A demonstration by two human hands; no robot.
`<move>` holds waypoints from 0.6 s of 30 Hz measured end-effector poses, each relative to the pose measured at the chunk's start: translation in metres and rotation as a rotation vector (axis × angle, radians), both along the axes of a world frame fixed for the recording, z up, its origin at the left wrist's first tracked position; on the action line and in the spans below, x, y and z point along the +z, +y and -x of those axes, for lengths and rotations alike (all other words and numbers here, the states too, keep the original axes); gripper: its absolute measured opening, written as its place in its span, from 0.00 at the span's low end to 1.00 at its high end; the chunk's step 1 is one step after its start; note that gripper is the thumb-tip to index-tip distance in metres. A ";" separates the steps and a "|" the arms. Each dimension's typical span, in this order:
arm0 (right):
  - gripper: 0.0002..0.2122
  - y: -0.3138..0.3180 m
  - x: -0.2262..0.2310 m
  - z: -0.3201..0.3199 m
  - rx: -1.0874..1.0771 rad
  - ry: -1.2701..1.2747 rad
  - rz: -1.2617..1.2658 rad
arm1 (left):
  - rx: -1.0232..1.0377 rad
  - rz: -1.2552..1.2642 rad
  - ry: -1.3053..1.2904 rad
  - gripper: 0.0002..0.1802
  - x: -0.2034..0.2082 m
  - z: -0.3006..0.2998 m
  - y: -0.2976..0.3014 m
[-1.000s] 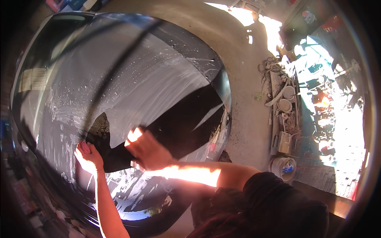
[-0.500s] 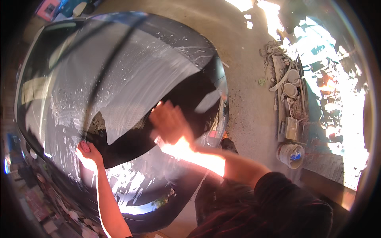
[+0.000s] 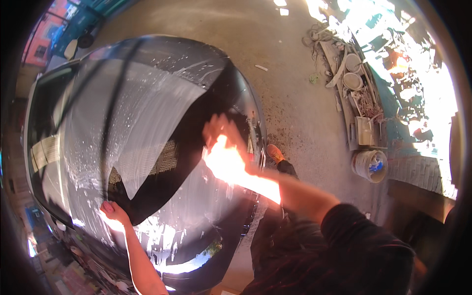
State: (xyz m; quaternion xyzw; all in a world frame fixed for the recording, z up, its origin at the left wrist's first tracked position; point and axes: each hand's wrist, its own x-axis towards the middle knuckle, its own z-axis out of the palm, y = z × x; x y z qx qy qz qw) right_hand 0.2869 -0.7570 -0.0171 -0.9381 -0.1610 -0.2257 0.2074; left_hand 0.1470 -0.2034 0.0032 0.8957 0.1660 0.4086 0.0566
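Observation:
A dark car hood [image 3: 142, 98] spreads before me, covered with whitish wet streaks and droplets. My left hand [image 3: 116, 215] is closed at the hood's near left part, around something pinkish that I cannot make out. My right hand [image 3: 223, 140], blurred and partly washed out by bright sunlight, is over the right part of the hood near its front edge. Its fingers look stretched out, and nothing shows in them. Whether its palm touches the surface, I cannot tell.
The car's windshield [image 3: 49, 135] lies at the left. Right of the car, an orange shoe [image 3: 276, 153] stands on the concrete floor [image 3: 290, 93]. Farther right are a white bucket [image 3: 369, 166] with something blue inside and a pile of boards and round pans [image 3: 353, 81].
The view has shifted, so the car's front edge and the shoe show more. My right hand has moved toward the car's front edge. My left hand stays near the same spot on the hood.

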 end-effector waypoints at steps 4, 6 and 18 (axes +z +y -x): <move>0.31 0.005 -0.021 0.101 0.458 0.159 -0.268 | -0.076 0.149 0.008 0.05 -0.008 -0.009 -0.029; 0.35 -0.002 -0.031 0.071 0.402 0.137 -0.054 | -0.087 0.096 0.037 0.09 -0.002 -0.018 -0.092; 0.31 -0.083 -0.075 0.017 -0.051 0.265 -0.564 | -0.399 -0.224 0.285 0.16 0.028 -0.126 -0.314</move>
